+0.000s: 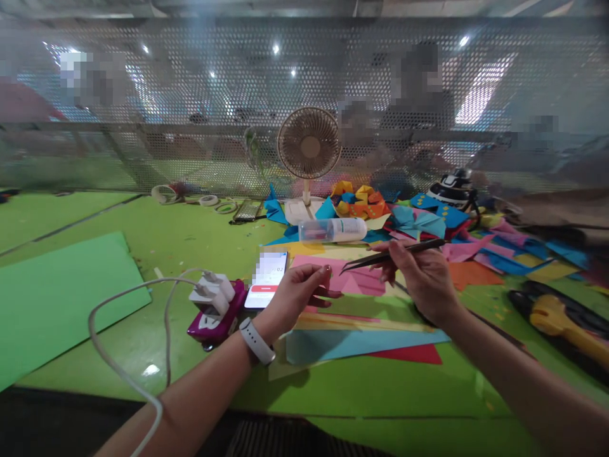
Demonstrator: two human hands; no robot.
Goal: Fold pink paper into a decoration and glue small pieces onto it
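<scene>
My right hand (421, 276) is closed around a pair of dark tweezers (371, 260), whose thin bent tip points left. Facing that tip, my left hand (304, 289) is pinched, thumb against forefinger; anything between them is too small to make out. A small gap separates the tweezers from those fingertips. Below both hands lie a pink paper sheet (354, 284), a light blue paper strip (342, 344) and a red paper piece (419, 353). Beside my left hand a lit phone (267, 279) lies flat, partly behind my wrist.
A purple power strip (240, 295) with white chargers (212, 293) and cables stands left. A clear bottle (333, 230) lies before a small fan (309, 145). Folded coloured papers (361, 202) pile up behind. Right is a yellow-and-black tool (564, 317); far left, a green sheet (61, 292).
</scene>
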